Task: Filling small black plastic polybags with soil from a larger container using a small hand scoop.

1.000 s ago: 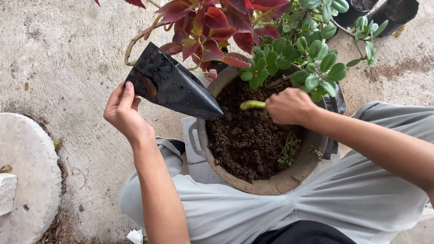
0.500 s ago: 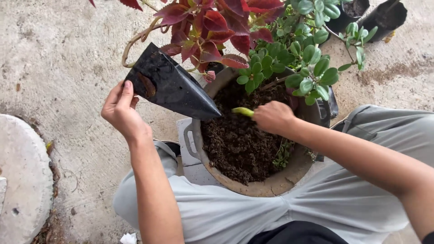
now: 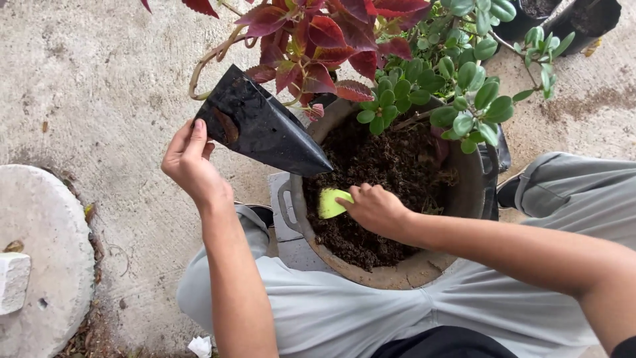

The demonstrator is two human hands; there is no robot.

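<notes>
Left grip [image 3: 189, 162] clenched the black bag [image 3: 262, 126]; my right grip [image 3: 374, 209] grasped the green scoop [image 3: 331, 202] in the soil [image 3: 384, 166]. Scooping, I judged; next, lifting soil leftward to the bag's mouth.

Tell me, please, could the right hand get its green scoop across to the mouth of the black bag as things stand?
Probably yes. The right hand holds the green scoop over the soil just below the black bag, which the left hand holds by its far end; nothing lies between them.

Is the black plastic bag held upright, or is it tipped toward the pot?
Tipped. The left hand holds the black plastic bag at its wide end; its narrow end slants down over the rim of the pot.
</notes>
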